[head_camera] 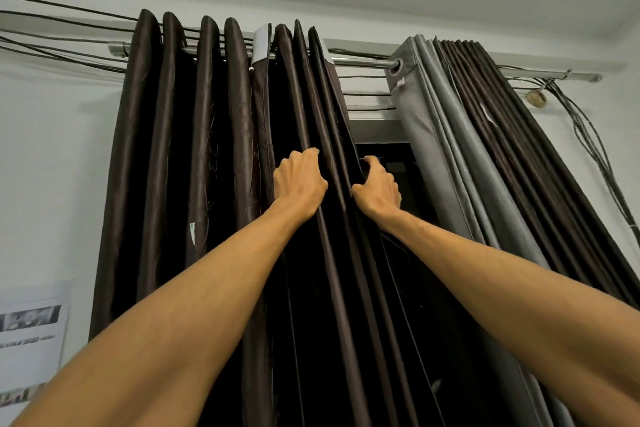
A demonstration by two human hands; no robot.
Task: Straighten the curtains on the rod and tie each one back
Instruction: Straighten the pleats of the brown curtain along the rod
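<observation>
Straightening is in hand: folds of the dark curtain (214, 149) are gripped by the left hand (299, 180) and right hand (377, 185), held close together. Next, the pleats probably need spreading evenly along the rod (363, 62); nothing is tied back yet.

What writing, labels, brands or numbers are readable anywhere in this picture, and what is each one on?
Nothing can be read here.
Paper sheet at lower left: lines of print under small photos, too blurred to read.
Small tag on the grey curtain: too small to read.
White tag on the dark curtain: too small to read.
</observation>
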